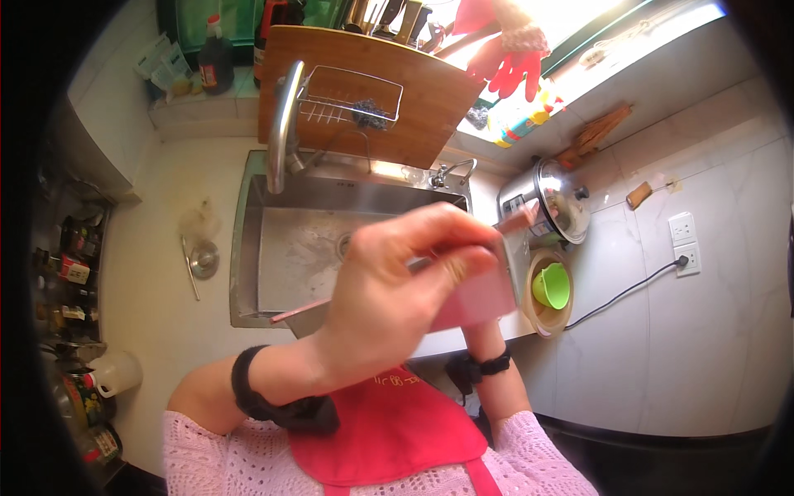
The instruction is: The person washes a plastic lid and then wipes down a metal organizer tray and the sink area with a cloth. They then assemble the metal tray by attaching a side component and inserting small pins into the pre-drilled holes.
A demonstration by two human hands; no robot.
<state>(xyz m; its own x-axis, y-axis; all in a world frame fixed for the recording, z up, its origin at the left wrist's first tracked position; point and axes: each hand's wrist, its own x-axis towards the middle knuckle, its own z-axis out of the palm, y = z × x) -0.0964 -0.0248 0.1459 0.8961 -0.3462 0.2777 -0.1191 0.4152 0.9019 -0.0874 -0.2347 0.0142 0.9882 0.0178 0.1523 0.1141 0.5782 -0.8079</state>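
My left hand [397,285] is raised over the sink's front edge, close to the camera. Its thumb and forefinger are pinched together at the upper edge of a flat, pinkish, shiny panel [477,303]. What sits between the fingertips is hidden. A short pink-brown bar [518,220] juts out beyond the panel's upper right corner. Behind my left wrist, a thin pinkish rod-like edge [299,312] shows. My right forearm [488,343] rises beneath the panel; the hand at its end is covered by it, so its fingers do not show.
A steel sink [277,248] with a tall faucet [285,124] lies ahead, a wooden board [447,95] behind it. To the right are a lidded pot [562,202] and a tan basin [535,318] holding a green cup [552,287]. A ladle-like utensil [203,259] lies at left.
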